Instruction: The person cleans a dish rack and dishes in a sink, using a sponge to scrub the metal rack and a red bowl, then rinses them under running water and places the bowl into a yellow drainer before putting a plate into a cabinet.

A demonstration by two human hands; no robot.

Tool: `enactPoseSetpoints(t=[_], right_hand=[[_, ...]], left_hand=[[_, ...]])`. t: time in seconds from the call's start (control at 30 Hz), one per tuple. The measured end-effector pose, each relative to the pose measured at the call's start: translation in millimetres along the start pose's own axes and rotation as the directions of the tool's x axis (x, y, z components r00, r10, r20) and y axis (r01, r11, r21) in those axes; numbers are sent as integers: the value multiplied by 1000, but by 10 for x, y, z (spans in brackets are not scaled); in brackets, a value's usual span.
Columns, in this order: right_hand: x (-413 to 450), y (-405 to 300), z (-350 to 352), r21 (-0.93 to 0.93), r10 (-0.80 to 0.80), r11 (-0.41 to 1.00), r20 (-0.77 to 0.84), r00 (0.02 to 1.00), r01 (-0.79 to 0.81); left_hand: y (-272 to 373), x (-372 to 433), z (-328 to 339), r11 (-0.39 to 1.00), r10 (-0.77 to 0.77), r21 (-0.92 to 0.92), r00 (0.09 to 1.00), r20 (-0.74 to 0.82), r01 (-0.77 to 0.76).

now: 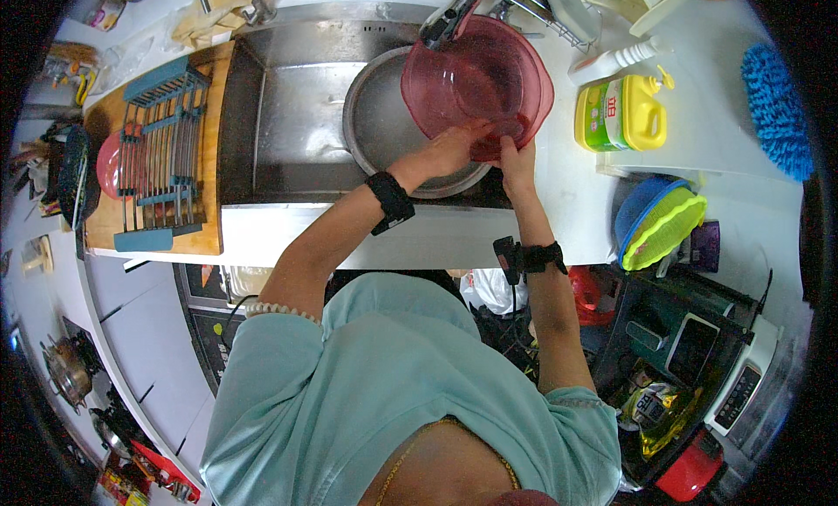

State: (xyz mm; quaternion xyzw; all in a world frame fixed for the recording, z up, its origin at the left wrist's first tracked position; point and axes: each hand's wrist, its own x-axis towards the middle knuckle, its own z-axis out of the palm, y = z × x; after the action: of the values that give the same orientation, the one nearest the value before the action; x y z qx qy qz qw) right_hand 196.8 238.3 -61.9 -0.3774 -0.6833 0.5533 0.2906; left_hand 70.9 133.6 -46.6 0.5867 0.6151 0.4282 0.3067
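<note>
A translucent red plastic bowl [458, 81] is tilted over the right part of the steel sink [294, 126]. Its near rim is between the thumb and fingers of my right hand [518, 166]. My left hand [452, 152] reaches to the near side of the same bowl, fingers against it; whether they grip the rim is hard to see. Beneath the bowl, a large round metal basin [380, 133] rests in the sink, partly covered by bowl and hands. The black and chrome faucet head [438, 31] overhangs the bowl's far left edge.
Left of the sink, a wooden board [213, 179] carries a blue-grey extendable drain rack [163, 152]. On the right stand a yellow detergent jug [622, 113], a white bottle [612, 61] and blue and green strainers [655, 224]. A wire rack [550, 15] stands behind.
</note>
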Motion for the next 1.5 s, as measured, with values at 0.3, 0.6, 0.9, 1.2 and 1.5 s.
enactPoseSetpoints(t=[0.3, 0.6, 0.9, 1.2, 1.5], right_hand=[[-111, -89, 96, -91, -8, 996, -15, 1000, 6], [-2, 50, 27, -167, -38, 985, -20, 999, 34], [-4, -365, 315, -669, 196, 721, -54, 979, -181], [136, 495, 297, -84, 125, 989, 53, 991, -121], [60, 115, 169, 17, 35, 999, 94, 995, -36]], left_hand=[[261, -112, -449, 730, -529, 619, 812, 245, 289], [-43, -156, -446, 708, -548, 672, 769, 330, 217], [-825, -382, -375, 391, -391, 918, 915, 94, 72], [-169, -280, 151, 971, -161, -151, 974, 158, 185], [-708, -448, -402, 624, 269, 769, 962, -43, -140]])
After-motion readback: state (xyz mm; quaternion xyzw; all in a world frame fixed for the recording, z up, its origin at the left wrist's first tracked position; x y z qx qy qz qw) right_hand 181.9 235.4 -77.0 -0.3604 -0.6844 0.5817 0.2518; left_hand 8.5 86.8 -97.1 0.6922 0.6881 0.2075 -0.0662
